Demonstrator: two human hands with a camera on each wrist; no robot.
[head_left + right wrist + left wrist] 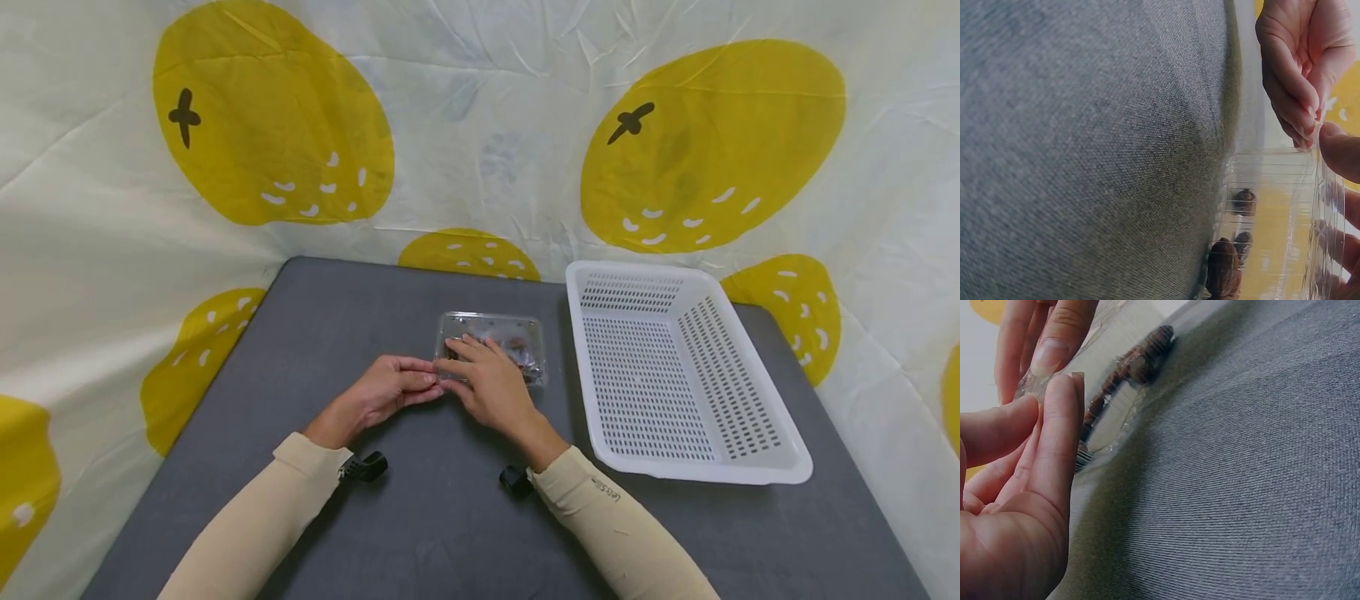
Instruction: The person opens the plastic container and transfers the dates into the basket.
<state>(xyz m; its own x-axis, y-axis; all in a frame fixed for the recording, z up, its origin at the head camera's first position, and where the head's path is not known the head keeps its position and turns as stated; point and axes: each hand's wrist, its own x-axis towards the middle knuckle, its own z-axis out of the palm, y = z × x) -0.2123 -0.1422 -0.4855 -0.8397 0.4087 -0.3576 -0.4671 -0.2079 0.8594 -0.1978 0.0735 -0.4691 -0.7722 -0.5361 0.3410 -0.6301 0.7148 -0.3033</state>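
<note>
A clear plastic clamshell box (531, 332) lies on the grey table, with several dark brown oval pieces, date-like in look, (1223, 267) inside. At its near left corner my left hand (381, 388) pinches the rim between thumb and fingers. My right hand (491, 388) lies over the lid, its fingers spread and fairly straight across the top. The right thumb (1342, 153) is close to the same corner, beside the left fingertips. Part of the lid is hidden under the right hand.
To the right of the box stands a white perforated plastic basket (651, 385). The dark grey cloth-covered table (442, 517) ends at a white curtain (480, 100) with yellow fruit prints, which hangs behind and at both sides.
</note>
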